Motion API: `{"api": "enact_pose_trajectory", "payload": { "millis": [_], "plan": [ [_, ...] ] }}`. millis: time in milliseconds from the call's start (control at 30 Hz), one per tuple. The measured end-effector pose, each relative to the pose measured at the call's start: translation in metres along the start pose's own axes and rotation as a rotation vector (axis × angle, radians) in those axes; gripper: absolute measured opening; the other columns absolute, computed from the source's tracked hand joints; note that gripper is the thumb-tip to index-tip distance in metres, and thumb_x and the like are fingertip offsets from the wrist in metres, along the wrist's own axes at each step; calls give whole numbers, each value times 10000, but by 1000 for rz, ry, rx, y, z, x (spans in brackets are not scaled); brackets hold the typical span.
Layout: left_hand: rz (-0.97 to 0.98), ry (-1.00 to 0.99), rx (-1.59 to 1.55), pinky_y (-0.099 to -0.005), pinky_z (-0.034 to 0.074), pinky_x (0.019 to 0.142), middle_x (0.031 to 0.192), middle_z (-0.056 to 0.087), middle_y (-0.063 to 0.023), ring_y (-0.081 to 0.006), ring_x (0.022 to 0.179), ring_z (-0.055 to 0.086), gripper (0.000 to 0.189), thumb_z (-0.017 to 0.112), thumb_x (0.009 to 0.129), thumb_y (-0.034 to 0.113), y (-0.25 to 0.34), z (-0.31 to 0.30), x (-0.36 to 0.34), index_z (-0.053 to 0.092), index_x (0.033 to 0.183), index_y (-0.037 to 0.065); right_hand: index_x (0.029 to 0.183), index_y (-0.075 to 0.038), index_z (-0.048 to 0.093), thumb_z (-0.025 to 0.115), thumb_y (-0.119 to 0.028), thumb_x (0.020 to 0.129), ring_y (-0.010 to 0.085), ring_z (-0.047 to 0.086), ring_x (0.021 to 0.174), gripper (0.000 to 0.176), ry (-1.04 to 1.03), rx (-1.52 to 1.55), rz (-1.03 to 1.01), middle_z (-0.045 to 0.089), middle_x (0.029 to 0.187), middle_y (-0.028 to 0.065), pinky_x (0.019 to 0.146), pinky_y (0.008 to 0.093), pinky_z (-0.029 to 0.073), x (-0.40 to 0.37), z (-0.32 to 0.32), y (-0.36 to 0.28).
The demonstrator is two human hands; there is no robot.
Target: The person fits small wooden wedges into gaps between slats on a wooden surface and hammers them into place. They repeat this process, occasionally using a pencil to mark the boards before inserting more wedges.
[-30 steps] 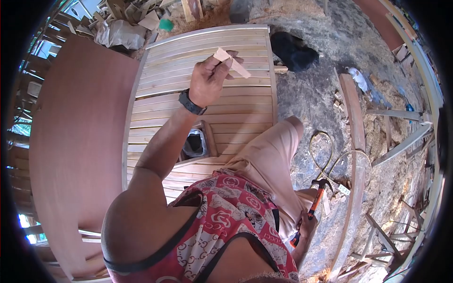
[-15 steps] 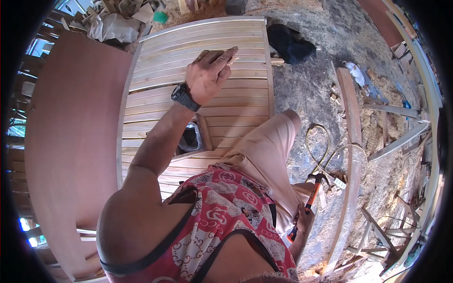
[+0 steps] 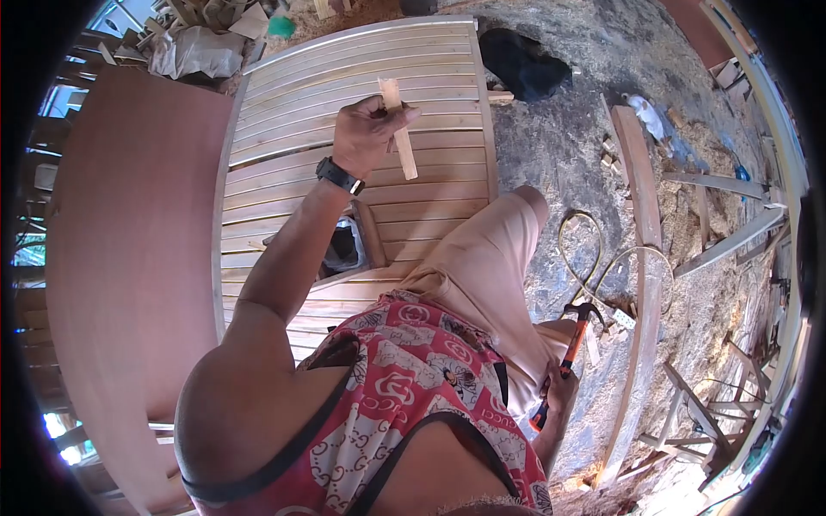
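My left hand (image 3: 361, 139), with a black watch (image 3: 339, 175) on the wrist, is raised over a slatted wooden panel (image 3: 292, 116). Its thumb and fingers pinch a short, thin strip of wood (image 3: 404, 155), which stands nearly lengthwise in view. Low at my right side, my right hand (image 3: 561, 392) is wrapped around the orange and black handle of a claw hammer (image 3: 574, 342). The hammer's dark head points away from me, beside my leg. Part of my right-hand fingers is hidden.
On the panel sits a wooden box (image 3: 372, 236) with a plastic bag inside. A large brown board (image 3: 129, 258) is at the left. To the right lie a long timber (image 3: 641, 215), a looped cable (image 3: 568, 249), a black bag (image 3: 520, 69) and wooden frames (image 3: 731, 241) over sawdust.
My left hand has come slightly back and turned, so the wood strip now shows at full length. The right hand keeps hold of the hammer, almost unmoved.
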State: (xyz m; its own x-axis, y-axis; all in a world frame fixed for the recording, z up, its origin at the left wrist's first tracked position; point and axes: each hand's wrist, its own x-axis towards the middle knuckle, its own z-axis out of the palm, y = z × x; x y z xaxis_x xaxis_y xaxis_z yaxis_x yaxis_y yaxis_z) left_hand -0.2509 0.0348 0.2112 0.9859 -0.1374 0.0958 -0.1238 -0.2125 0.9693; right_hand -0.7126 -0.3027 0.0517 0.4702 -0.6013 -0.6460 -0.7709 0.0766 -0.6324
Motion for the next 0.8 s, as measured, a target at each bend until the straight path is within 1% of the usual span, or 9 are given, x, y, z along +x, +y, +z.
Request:
{"api": "enact_pose_trajectory", "payload": {
  "millis": [133,233,300,333,400,633,667,733,800],
  "plan": [
    [-43,18,27,-221,429,445,642,606,1,-47,481,506,231,769,909,216,-1,4,0,730,956,-6,729,-2,587,745,-337,896,130,530,408,406,13,-49,-51,548,536,35,380,307,402,4,1,7],
    [-63,18,-65,-225,445,448,679,623,-8,-62,506,555,276,728,942,267,2,6,0,728,979,-6,654,-44,548,764,-345,907,118,484,377,449,32,-14,-31,508,503,15,360,289,376,0,4,-3],
    [-155,5,-169,-231,466,511,740,647,-38,-103,548,560,382,627,1005,326,4,7,0,723,1082,-36,661,-48,554,765,-327,904,122,493,377,426,16,-15,-16,513,506,16,359,292,385,-2,4,-9],
    [-163,6,-172,-231,466,511,740,647,-38,-103,548,560,382,627,1005,326,1,5,1,723,1082,-36,661,-48,554,765,-327,904,122,493,377,426,17,-22,-11,513,506,16,359,292,385,-2,4,-11],
    [-329,-63,-451,-252,483,555,836,673,-62,-113,621,581,367,601,1016,292,-7,-4,5,706,1113,-47,739,3,593,740,-312,897,133,524,404,383,-17,-4,29,545,541,39,373,301,410,-3,1,-14],
    [-355,35,-670,-269,483,607,982,697,-107,-130,747,589,335,561,1038,253,-15,-5,7,589,1187,-46,691,-43,565,750,-318,897,121,489,393,391,8,-6,47,520,526,16,363,293,376,-2,3,-14],
    [-360,45,-673,-269,483,607,982,697,-107,-130,747,589,335,561,1038,253,-20,-8,9,589,1187,-46,650,-73,545,764,-324,891,109,470,391,412,8,10,45,500,514,0,370,285,362,-2,3,-15],
    [-535,-37,-866,-223,474,555,831,583,-8,-95,656,547,306,543,1052,273,-25,-16,13,588,1159,-10,652,-70,548,764,-334,889,108,465,396,415,-4,-23,23,505,521,0,374,285,360,-3,4,-19],
    [-569,-64,-918,-214,471,542,814,566,0,-87,653,544,300,527,1060,273,-25,-22,10,587,1138,-11,653,-65,551,763,-340,886,112,474,398,418,-1,-23,66,515,528,7,377,287,366,-5,5,-23]
  ]
}}
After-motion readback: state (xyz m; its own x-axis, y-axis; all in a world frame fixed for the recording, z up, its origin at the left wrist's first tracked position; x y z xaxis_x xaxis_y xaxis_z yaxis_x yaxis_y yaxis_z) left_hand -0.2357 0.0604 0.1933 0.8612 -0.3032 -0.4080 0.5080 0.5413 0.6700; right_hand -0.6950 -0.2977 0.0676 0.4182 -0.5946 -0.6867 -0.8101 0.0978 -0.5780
